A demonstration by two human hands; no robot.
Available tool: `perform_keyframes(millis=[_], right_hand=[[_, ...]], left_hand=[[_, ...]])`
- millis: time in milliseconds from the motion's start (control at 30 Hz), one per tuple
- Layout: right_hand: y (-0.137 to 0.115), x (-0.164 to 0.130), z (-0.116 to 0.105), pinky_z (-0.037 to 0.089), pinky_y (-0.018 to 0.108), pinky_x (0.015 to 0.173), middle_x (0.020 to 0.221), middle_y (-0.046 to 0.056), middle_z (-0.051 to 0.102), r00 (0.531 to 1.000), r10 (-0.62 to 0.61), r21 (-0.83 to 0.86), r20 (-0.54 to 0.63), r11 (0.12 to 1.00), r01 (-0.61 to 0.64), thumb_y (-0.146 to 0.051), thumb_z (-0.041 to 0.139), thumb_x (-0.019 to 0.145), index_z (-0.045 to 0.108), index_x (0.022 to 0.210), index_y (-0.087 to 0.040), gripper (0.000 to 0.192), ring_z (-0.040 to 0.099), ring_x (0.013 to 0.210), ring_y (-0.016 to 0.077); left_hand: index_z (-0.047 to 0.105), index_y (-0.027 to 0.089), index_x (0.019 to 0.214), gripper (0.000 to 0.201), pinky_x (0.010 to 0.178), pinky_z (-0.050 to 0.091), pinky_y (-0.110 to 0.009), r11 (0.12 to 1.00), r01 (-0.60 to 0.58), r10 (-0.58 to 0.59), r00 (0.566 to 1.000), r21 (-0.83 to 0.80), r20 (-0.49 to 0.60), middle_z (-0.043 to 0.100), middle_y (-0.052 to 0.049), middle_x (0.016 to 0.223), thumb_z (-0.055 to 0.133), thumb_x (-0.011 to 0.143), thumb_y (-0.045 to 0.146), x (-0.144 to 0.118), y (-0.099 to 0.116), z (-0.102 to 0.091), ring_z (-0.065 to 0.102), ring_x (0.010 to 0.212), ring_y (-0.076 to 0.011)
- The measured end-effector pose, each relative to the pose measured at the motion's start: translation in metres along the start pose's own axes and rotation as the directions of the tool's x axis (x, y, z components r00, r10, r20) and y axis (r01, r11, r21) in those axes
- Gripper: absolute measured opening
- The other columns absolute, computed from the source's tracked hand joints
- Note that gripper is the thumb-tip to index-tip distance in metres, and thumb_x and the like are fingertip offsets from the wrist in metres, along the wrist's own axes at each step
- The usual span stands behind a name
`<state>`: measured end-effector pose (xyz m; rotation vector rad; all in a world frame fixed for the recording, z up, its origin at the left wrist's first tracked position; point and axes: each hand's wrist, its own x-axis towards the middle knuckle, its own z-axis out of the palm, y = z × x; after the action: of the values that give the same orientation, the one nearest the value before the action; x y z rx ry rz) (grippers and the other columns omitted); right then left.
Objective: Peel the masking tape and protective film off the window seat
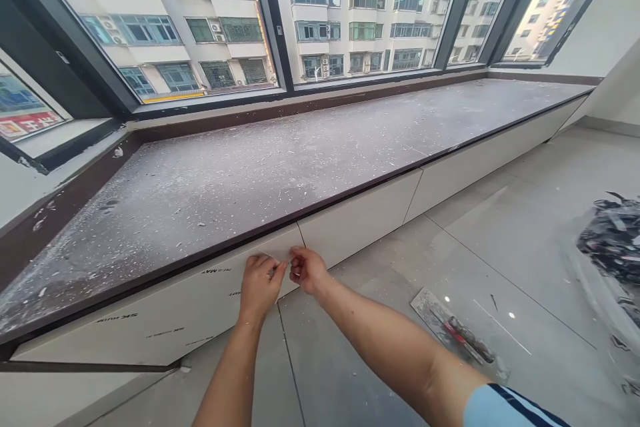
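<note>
1. Below the dusty window ledge, both hands met at the top right corner of the left cabinet panel, close to the seam with the next panel along.
2. The left hand lay against that panel's face just under the ledge's dark edge, its fingers curled inward and pinched on something thin at the corner, most likely the lip of the white protective film that covers the panel; the held piece itself was too small to make out.
3. The right hand was just beside the left, almost touching it, with thumb and forefinger closed together at the same spot under the ledge.
4. The film, printed with small dark lettering, looked flat and whole over the rest of that panel, so the peeling appeared barely begun: only a corner seemed lifted, if that.
5. The middle panel and the right panel, further along under the ledge, showed no lifted edge either, and I cannot tell whether they carried film.
6. The ledge top was strewn with white flecks and dust, none of it wiped.
7. On the floor tiles out from the ledge, to the right of the right forearm, lay a trowel with a red and black handle, untouched, and a dark heap of scraps sat further right.
</note>
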<state>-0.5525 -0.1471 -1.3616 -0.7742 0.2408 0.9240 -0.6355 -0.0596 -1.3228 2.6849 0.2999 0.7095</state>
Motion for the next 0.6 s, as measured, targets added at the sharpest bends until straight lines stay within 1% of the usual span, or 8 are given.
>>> perform_keyframes(millis=[67,133,200,267,333,400,500,600], right_hand=[[0.004,0.004,-0.004,0.027,0.020,0.044,0.043,-0.007,0.038,0.998,-0.056,-0.052,-0.006,0.997,0.055,-0.023,0.060,0.064,0.054,0.061,-0.015,0.010,0.029,0.037,0.0047],[0.014,0.005,-0.007,0.025,0.021,0.043,0.042,-0.008,0.037,0.994,-0.105,-0.050,-0.008,0.993,0.105,-0.022,0.061,0.062,0.054,0.060,-0.015,0.010,0.028,0.037,0.0045],[0.026,0.002,-0.010,0.024,0.021,0.042,0.042,-0.008,0.036,0.992,-0.121,0.003,-0.021,0.993,0.121,-0.023,0.060,0.062,0.054,0.059,-0.016,0.010,0.027,0.037,0.0045],[0.040,-0.004,-0.009,0.022,0.021,0.041,0.042,-0.008,0.035,0.993,-0.115,0.077,-0.037,0.990,0.117,-0.023,0.059,0.062,0.053,0.058,-0.016,0.010,0.026,0.036,0.0046],[0.052,-0.012,-0.006,0.022,0.020,0.041,0.042,-0.008,0.035,0.995,-0.093,0.139,-0.047,0.985,0.099,-0.021,0.059,0.062,0.051,0.057,-0.017,0.011,0.026,0.036,0.0045],[0.063,-0.021,-0.001,0.021,0.020,0.041,0.043,-0.008,0.036,0.997,-0.049,0.200,-0.054,0.978,0.059,-0.020,0.059,0.062,0.049,0.057,-0.017,0.012,0.026,0.036,0.0043],[0.070,-0.032,0.002,0.024,0.019,0.042,0.046,-0.007,0.038,1.000,0.018,0.262,-0.019,0.965,-0.012,-0.024,0.061,0.065,0.050,0.060,-0.017,0.014,0.028,0.037,0.0043],[0.061,-0.032,-0.002,0.031,0.021,0.045,0.051,-0.005,0.042,0.996,0.084,0.260,0.027,0.962,-0.088,-0.041,0.059,0.069,0.054,0.067,-0.016,0.025,0.034,0.040,0.0055]], left_hand=[[0.050,0.021,0.055,0.029,0.070,0.038,-0.031,0.999,-0.030,0.031,0.999,-0.011,0.043,0.056,-0.002,0.061,0.043,0.079,0.034,-0.001,-0.003,-0.005,0.046,0.071,-0.0175],[0.049,0.021,0.053,0.030,0.068,0.038,-0.031,0.999,-0.043,0.044,0.997,-0.012,0.067,0.054,-0.001,0.059,0.043,0.079,0.034,-0.002,-0.005,-0.009,0.046,0.070,-0.0170],[0.051,0.021,0.054,0.032,0.068,0.039,-0.031,0.997,-0.072,0.071,0.993,0.015,0.097,0.055,-0.002,0.059,0.041,0.080,0.035,-0.003,-0.007,-0.011,0.046,0.071,-0.0173],[0.057,0.021,0.060,0.031,0.072,0.039,-0.033,0.990,-0.127,0.118,0.984,0.059,0.136,0.058,-0.004,0.065,0.040,0.081,0.036,-0.003,-0.009,-0.013,0.048,0.075,-0.0187],[0.062,0.020,0.070,0.030,0.076,0.039,-0.035,0.979,-0.173,0.153,0.974,0.112,0.167,0.062,-0.006,0.074,0.040,0.081,0.038,-0.003,-0.009,-0.012,0.049,0.080,-0.0207],[0.064,0.020,0.073,0.032,0.076,0.039,-0.036,0.965,-0.183,0.148,0.972,0.190,0.181,0.064,-0.008,0.077,0.041,0.081,0.039,-0.002,-0.008,-0.010,0.049,0.082,-0.0225],[0.064,0.019,0.065,0.037,0.071,0.038,-0.038,0.937,-0.129,0.078,0.983,0.325,0.164,0.064,-0.009,0.071,0.038,0.081,0.040,-0.002,-0.003,-0.005,0.048,0.079,-0.0250],[0.062,0.019,0.061,0.038,0.067,0.037,-0.037,0.933,-0.061,0.018,0.992,0.355,0.124,0.064,-0.008,0.072,0.036,0.083,0.036,-0.003,-0.001,-0.001,0.047,0.080,-0.0252]])
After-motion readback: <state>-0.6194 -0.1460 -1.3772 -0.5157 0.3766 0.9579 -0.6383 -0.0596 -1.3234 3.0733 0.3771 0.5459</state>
